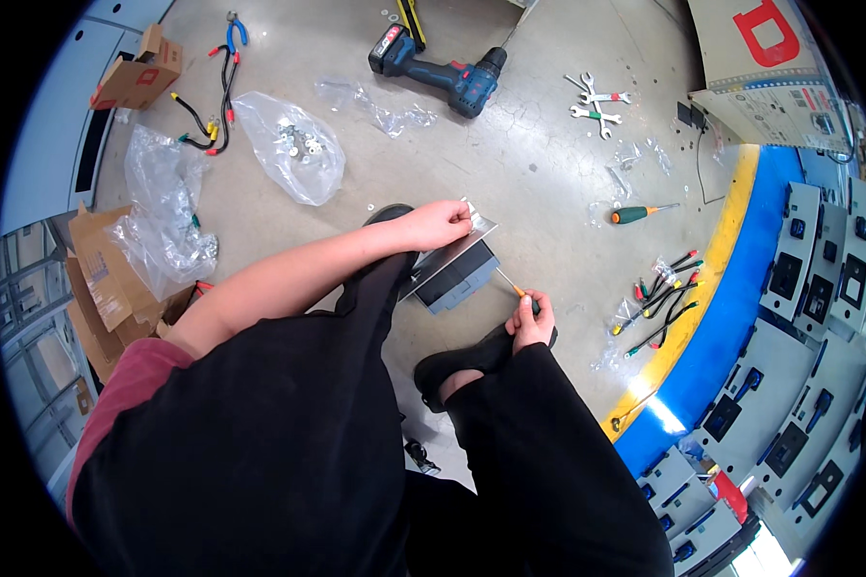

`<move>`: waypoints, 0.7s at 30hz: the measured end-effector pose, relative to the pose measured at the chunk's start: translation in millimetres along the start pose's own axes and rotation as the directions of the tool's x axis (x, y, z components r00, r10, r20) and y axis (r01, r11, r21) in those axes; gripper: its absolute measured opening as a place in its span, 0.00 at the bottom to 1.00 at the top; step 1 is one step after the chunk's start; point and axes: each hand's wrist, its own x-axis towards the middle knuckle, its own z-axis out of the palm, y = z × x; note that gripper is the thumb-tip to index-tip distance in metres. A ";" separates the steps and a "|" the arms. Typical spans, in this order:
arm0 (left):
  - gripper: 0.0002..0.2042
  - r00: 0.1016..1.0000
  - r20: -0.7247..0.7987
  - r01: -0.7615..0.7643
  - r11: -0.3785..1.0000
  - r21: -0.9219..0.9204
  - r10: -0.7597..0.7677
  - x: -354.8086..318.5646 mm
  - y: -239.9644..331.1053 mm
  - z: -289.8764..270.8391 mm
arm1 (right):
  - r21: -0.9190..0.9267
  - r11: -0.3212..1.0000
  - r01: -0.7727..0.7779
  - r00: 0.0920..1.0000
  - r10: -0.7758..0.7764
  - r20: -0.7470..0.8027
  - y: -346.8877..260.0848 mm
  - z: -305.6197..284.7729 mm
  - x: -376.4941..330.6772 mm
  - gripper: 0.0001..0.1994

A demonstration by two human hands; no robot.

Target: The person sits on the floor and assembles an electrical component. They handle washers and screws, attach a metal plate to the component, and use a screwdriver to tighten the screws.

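Between my feet stands a box-like grey device (455, 276) with a dark face, with a silvery metal plate (483, 229) along its upper side. My left hand (441, 225) reaches across from the left, its fingers curled closed on the plate's upper edge; the fingertips are partly hidden. In my right hand (532, 321), closed beside my shoe, is a screwdriver (519, 290) with an orange and dark handle. Its thin shaft points up and left, and the tip is close to the device's right side. Whether the tip touches a screw is too small to tell.
A cordless drill (443, 79) lies ahead, with a bag of washers (293, 144) to its left. Wrenches (598, 104), another screwdriver (640, 213) and short cables (659, 298) lie to the right. Cardboard boxes (140, 72) and cabinet panels (789, 240) line the sides.
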 end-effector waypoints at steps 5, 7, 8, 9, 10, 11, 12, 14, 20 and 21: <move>0.06 0.996 -0.050 -0.077 0.997 0.009 0.077 2.0 -11.4 4.1 | -0.001 1.000 0.006 1.000 -0.006 -0.004 -0.1 1.4 -1.1 0.08; 0.05 0.995 -0.047 -0.088 0.995 -0.040 0.086 3.3 -21.3 3.5 | -0.011 1.000 0.007 1.000 -0.007 -0.006 0.0 3.7 -0.6 0.08; 0.05 0.996 -0.032 -0.087 0.994 -0.070 0.085 3.9 -21.0 2.9 | -0.005 1.000 0.015 1.000 -0.015 -0.017 2.1 2.7 0.8 0.08; 0.04 0.996 -0.017 -0.086 0.991 -0.099 0.085 3.9 -20.8 2.1 | 0.001 1.000 0.023 0.999 -0.023 -0.026 4.2 2.4 2.6 0.09; 0.04 0.998 0.015 -0.066 0.991 -0.117 0.068 3.4 -20.9 0.4 | 0.007 0.999 0.031 0.999 -0.031 -0.034 6.1 1.6 3.8 0.09; 0.05 0.997 0.053 -0.047 0.990 -0.135 0.055 3.3 -16.4 -1.6 | 0.007 0.999 0.034 0.999 -0.033 -0.040 6.0 0.1 3.6 0.09; 0.05 0.995 0.091 -0.028 0.988 -0.152 0.042 3.2 -11.8 -2.9 | 0.006 0.999 0.036 0.998 -0.036 -0.046 5.9 -1.3 3.3 0.09; 0.05 0.993 0.113 -0.014 0.980 -0.201 0.037 2.3 -6.7 -4.7 | 0.006 0.999 0.042 0.998 -0.042 -0.048 6.0 -2.3 3.1 0.09; 0.05 0.992 0.103 -0.041 0.959 -0.282 0.073 -5.5 -6.3 -8.9 | -0.034 0.999 0.037 0.999 -0.038 -0.020 -1.9 4.1 -2.8 0.08; 0.05 0.992 0.093 -0.054 0.952 -0.300 0.086 -7.5 -3.1 -8.2 | -0.048 0.998 0.046 0.999 -0.047 -0.024 -2.4 2.4 -2.9 0.08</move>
